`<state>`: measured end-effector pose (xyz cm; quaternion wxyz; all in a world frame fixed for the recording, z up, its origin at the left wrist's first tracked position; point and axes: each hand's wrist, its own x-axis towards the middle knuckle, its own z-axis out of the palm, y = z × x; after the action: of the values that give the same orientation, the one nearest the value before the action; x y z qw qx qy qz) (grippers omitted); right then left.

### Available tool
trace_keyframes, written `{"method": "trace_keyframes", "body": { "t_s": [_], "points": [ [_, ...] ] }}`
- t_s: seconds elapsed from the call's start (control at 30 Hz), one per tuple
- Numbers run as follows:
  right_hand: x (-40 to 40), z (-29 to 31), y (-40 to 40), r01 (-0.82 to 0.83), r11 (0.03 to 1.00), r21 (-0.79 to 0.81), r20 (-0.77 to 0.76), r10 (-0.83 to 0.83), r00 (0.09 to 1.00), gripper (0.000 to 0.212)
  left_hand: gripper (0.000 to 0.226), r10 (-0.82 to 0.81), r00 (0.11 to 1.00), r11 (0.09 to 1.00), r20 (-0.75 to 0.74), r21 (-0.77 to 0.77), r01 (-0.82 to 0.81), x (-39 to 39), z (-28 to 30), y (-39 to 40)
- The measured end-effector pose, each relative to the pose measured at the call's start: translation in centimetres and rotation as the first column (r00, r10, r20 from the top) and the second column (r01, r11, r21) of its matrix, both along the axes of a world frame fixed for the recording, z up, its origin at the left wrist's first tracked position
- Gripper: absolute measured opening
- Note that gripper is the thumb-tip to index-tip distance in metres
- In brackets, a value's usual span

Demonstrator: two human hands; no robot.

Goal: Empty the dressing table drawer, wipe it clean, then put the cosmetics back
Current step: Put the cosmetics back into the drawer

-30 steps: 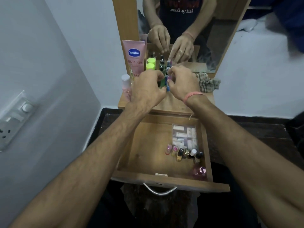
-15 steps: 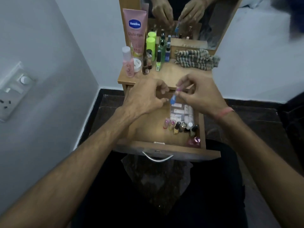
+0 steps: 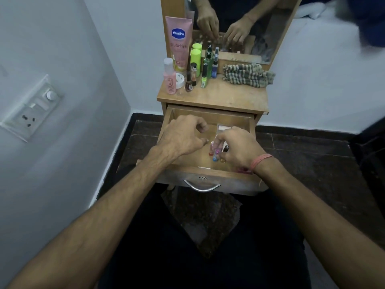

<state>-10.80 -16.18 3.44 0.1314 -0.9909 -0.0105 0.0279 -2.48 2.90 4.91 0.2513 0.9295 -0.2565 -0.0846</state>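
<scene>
Restocking underway: my right hand (image 3: 239,150) pinches a small vial (image 3: 215,156) over the drawer (image 3: 208,176), left hand (image 3: 183,138) loosely curled, empty (several bottles (image 3: 205,67) and cloth (image 3: 248,75) remain on top).

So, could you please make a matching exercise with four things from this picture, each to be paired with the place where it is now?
Things:
1. Vaseline tube
2. striped cloth
3. small blue bottle
4. metal handle

Places:
A. on the front of the open drawer
B. on the tabletop, at the right, below the mirror
C. in the fingers of the right hand, over the drawer
D. upright at the back left of the tabletop

Pairs: 1-D, 2-B, 3-C, 4-A
</scene>
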Motion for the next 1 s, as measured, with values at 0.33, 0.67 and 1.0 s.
{"method": "trace_keyframes", "body": {
  "t_s": [0.33, 0.67, 1.0],
  "points": [
    [0.1, -0.6, 0.4, -0.045, 0.993, -0.106, -0.013, 0.044, 0.999, 0.014, 0.039, 0.022, 0.999, 1.000, -0.028, 0.000, -0.022, -0.5, -0.2, 0.3],
    [0.8, 2.0, -1.4, -0.082, 0.997, -0.010, -0.034, 0.081, 0.996, 0.025, 0.042, 0.020, 1.000, 0.999, -0.020, -0.039, -0.021, 0.3, -0.1, -0.4],
    [11.1, 8.0, -4.2, 0.124, 0.937, 0.327, 0.368, -0.246, 0.897, 0.008, 0.030, 0.161, 0.949, 0.955, 0.273, -0.285, -0.080, 5.7, 3.9, -3.3]
  ]
}}
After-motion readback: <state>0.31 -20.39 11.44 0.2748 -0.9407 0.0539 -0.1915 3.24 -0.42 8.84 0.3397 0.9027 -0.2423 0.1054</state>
